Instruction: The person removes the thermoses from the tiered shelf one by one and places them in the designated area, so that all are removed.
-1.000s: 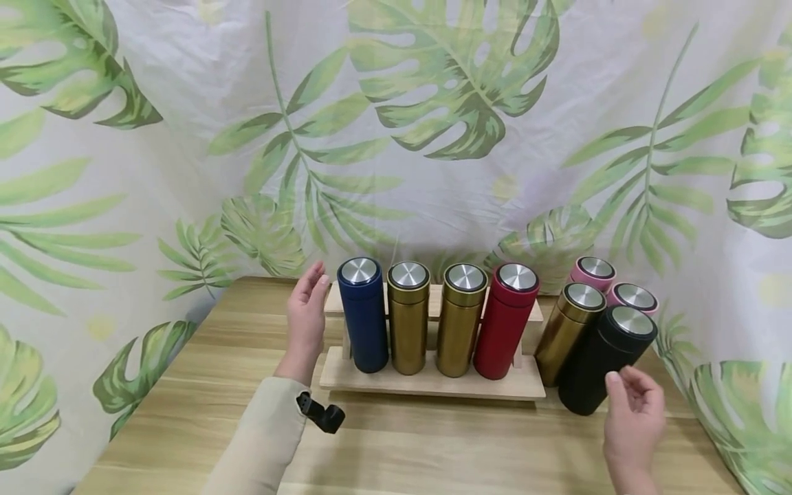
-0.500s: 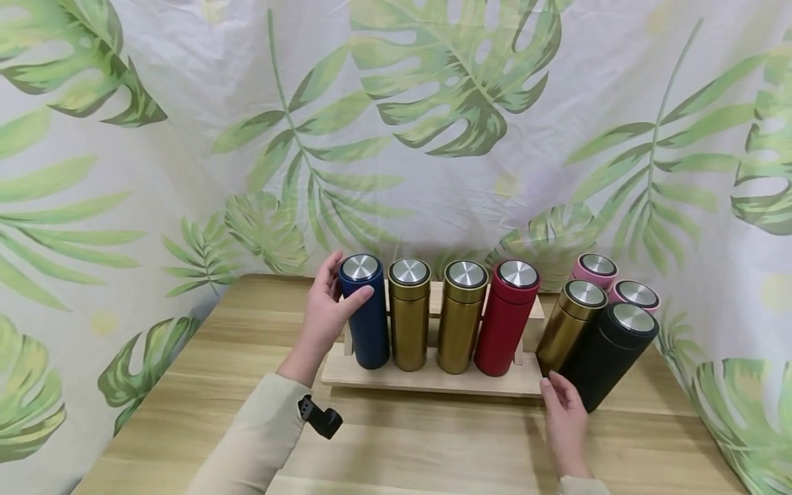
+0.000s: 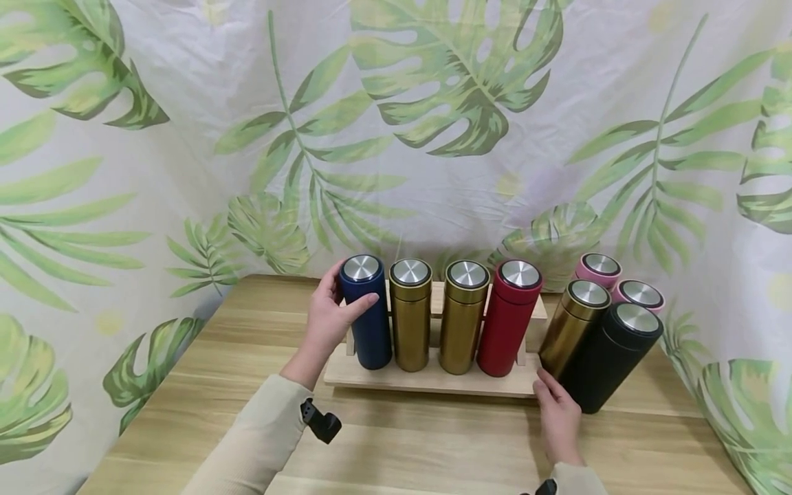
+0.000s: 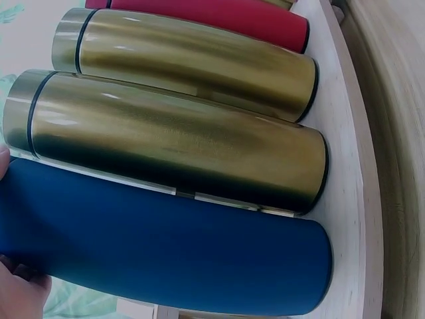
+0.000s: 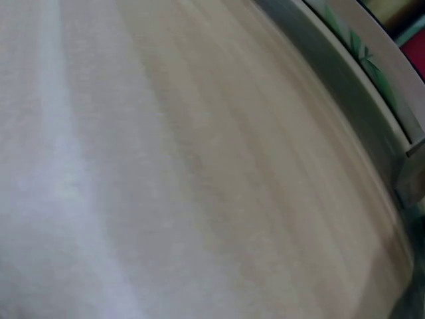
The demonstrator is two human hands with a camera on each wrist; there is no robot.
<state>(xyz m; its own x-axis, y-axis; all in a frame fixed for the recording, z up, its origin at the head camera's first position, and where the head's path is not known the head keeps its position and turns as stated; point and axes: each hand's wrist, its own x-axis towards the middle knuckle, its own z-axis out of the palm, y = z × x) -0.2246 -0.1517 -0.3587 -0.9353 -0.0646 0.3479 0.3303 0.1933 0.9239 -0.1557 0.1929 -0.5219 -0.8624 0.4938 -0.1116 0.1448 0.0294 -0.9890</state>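
Observation:
My left hand [image 3: 328, 313] holds the blue thermos [image 3: 373, 337] near its top, thumb across the front and fingers behind. That thermos stands at the left end of a two-level wooden rack [image 3: 427, 383]. To its right on the rack are two gold thermoses, the left one [image 3: 410, 330] and the right one [image 3: 460, 330], then a red thermos [image 3: 509, 323]. At the rack's front right corner, my right hand [image 3: 559, 419] grips the board's end with thumb and fingertips. The right wrist view shows mostly tabletop, with no hand in it.
Right of the rack, a black thermos [image 3: 609, 364] and a gold one [image 3: 572, 330] stand close by my right hand. Two pink thermoses, one behind [image 3: 600, 273] and one at the right [image 3: 646, 300], are partly hidden. A leaf-print cloth [image 3: 433, 192] hangs behind the wooden table [image 3: 396, 440].
My left hand has moved right from beside the blue thermos to take hold of it. My right hand has come left from in front of the black thermos to the rack's right corner.

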